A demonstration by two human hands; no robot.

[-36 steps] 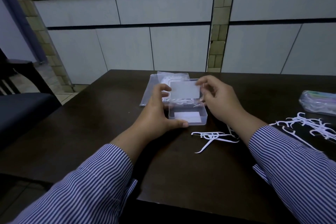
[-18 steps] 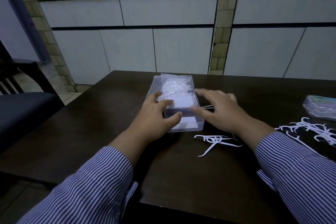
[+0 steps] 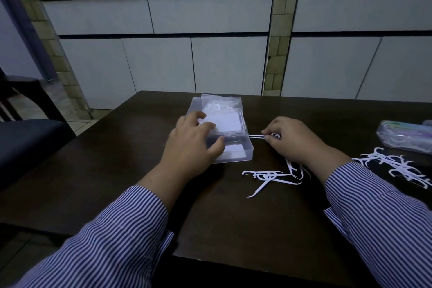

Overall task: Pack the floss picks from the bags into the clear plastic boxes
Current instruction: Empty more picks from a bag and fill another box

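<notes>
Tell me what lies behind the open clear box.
Behind the clear box, past its laid-back lid, lies a clear bag of white floss picks. The lid and left hand cover the bag's near part.

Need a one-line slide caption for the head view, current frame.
Left hand steadies the open clear plastic box on the dark wooden table while the right hand pinches white floss picks beside it.

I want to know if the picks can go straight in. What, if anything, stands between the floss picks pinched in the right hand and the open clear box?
Nothing visible does. The right hand pinches floss picks beside the clear box, whose lid is folded back. The left hand rests on the box's left part, off that path.
</notes>
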